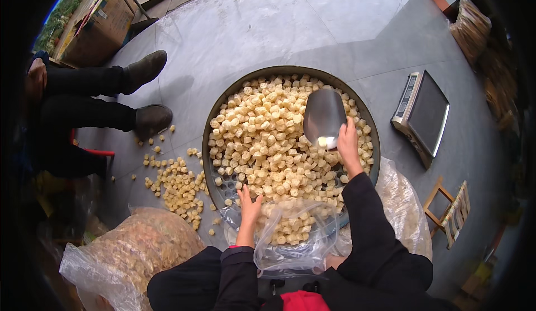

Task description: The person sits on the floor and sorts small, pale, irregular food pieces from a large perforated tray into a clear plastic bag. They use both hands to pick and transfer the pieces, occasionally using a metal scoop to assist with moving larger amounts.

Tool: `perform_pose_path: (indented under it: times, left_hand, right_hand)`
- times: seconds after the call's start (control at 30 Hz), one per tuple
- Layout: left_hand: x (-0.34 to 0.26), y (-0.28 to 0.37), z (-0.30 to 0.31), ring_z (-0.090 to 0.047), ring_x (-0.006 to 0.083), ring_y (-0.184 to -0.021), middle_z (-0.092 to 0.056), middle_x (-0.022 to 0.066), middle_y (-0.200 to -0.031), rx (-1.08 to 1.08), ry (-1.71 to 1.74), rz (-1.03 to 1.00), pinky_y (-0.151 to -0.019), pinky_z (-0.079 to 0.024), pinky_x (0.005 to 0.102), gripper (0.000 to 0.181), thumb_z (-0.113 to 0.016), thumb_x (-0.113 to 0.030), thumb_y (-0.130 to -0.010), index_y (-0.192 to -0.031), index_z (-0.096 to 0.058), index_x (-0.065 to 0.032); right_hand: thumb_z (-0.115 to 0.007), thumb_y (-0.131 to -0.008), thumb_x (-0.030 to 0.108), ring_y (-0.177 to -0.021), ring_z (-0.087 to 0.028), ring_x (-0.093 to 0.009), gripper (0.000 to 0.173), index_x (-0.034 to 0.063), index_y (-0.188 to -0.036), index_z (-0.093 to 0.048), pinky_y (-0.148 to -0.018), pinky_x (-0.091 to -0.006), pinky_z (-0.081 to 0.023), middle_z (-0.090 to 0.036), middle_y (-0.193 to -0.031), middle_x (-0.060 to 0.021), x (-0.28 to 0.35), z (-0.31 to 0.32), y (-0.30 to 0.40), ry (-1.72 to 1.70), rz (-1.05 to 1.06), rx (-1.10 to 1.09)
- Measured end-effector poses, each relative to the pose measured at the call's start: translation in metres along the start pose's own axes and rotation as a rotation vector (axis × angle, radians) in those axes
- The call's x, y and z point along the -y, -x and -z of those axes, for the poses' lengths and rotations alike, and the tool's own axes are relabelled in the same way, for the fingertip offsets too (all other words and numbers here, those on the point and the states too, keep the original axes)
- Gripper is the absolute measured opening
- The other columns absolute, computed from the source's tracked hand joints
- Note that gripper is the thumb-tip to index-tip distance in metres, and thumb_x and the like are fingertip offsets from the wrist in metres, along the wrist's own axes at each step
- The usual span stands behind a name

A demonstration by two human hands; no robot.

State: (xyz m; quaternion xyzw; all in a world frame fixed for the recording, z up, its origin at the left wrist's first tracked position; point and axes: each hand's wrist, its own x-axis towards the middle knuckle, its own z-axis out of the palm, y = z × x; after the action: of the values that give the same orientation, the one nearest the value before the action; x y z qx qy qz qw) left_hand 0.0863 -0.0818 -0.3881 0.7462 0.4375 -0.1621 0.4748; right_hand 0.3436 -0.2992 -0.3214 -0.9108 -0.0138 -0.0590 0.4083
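A wide round tray (206, 160) with a raised rim and a perforated bottom holds a heap of short, pale yellow cylindrical pieces (268, 122). My right hand (348, 143) grips a metal scoop (324, 114) over the right part of the heap. A bright spot shows near the scoop's handle end; I cannot tell whether it is a piece or glare. At the tray's near left edge is my left hand (250, 206), its fingers apart and nothing held. Between my arms, a clear plastic bag (299, 256) lies with its mouth spread, and several pieces show in or through it.
Loose pieces (180, 185) lie on the grey floor left of the tray. A filled plastic sack (146, 244) stands front left, another sack (404, 210) right. Further right are a digital scale (423, 114) and a folding stool (450, 214). A seated person's legs (92, 97) extend from the left.
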Motion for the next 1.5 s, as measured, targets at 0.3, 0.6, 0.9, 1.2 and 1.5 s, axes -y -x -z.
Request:
perform_pose_path:
  times: [0.3,0.6,0.9,1.2,1.5]
  left_hand:
    - [-0.005,0.008,-0.001,-0.02,0.0327,-0.135,-0.008,0.0225,-0.147,-0.024,-0.07,-0.042,-0.105,-0.026,0.0358,0.082,-0.064,-0.029,-0.075,-0.142,-0.02,-0.0125]
    - [-0.033,0.011,0.007,-0.018,0.0419,-0.133,-0.004,0.0324,-0.143,-0.052,-0.217,0.003,-0.104,-0.026,0.04,0.108,-0.074,-0.028,-0.066,-0.143,0.0,-0.0099]
    - [-0.039,0.01,0.004,-0.019,0.0343,-0.132,0.011,0.028,-0.142,-0.108,-0.057,-0.192,-0.103,-0.029,0.0395,0.137,-0.089,-0.025,-0.045,-0.142,0.006,-0.0103]
    - [-0.062,0.019,0.007,-0.031,0.0372,-0.125,-0.019,0.0191,-0.139,-0.15,-0.032,-0.45,-0.102,-0.031,0.0392,0.119,-0.082,-0.004,-0.046,-0.142,-0.013,-0.012]
    - [-0.122,0.045,0.013,-0.04,0.0344,-0.118,-0.036,0.0164,-0.129,0.018,0.041,-0.636,-0.098,-0.037,0.0366,0.092,-0.067,0.01,-0.057,-0.137,-0.031,-0.0153]
  right_hand:
    - [-0.051,-0.075,-0.008,-0.115,-0.044,-0.036,0.065,0.022,-0.131,-0.038,-0.081,-0.0415,-0.051,-0.042,-0.126,-0.0127,0.061,-0.067,-0.083,0.725,0.477,0.218]
    - [-0.054,-0.074,-0.005,-0.098,-0.052,-0.035,0.057,0.0202,-0.124,-0.043,-0.071,-0.0419,-0.052,-0.05,-0.109,-0.0122,0.069,-0.079,-0.057,0.655,0.488,0.438]
    - [-0.045,-0.077,-0.006,-0.084,-0.058,-0.032,0.05,0.0145,-0.123,-0.044,-0.069,-0.0405,-0.049,-0.054,-0.09,-0.0128,0.058,-0.058,-0.01,0.438,0.456,0.615]
    - [-0.051,-0.073,-0.004,-0.087,-0.059,-0.036,0.053,0.0154,-0.122,-0.048,-0.072,-0.043,-0.048,-0.061,-0.095,-0.0166,0.05,-0.046,0.041,0.247,0.259,0.891]
    - [-0.039,-0.069,-0.011,-0.077,-0.063,-0.024,0.062,0.0081,-0.128,-0.043,-0.042,-0.0335,-0.051,-0.059,-0.103,-0.0135,0.028,-0.013,0.052,-0.379,-0.343,0.943]
